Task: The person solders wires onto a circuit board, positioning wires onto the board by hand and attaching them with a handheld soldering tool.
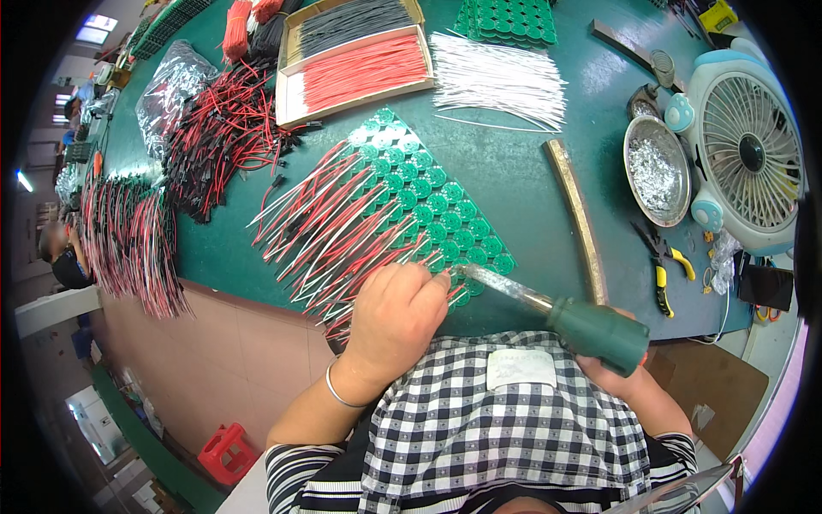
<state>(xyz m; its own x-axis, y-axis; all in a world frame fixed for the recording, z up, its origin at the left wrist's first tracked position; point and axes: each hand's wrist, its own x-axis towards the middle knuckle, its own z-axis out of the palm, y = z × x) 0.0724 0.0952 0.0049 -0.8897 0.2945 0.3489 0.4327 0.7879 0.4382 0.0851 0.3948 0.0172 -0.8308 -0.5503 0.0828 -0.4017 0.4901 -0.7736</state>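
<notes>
A panel of round green circuit boards point(432, 206) lies on the green table, with rows of red, black and white wires point(334, 223) fanning off its left side. My left hand point(398, 313) is closed at the panel's near edge, its fingertips pinching a thin wire over one of the boards. In my right hand point(606, 375) is a soldering iron point(591, 330) with a thick green handle. Its metal tip touches or nearly touches the board right beside my left fingertips. The exact joint is too small to make out.
A cardboard box point(355, 60) holds black and red wires; white wires point(501, 81) lie beside it. Red-black connector leads point(223, 137) are heaped at left. A brass-coloured bar point(578, 218), a metal bowl point(658, 171), pliers point(661, 265) and a fan point(745, 150) stand or lie at right.
</notes>
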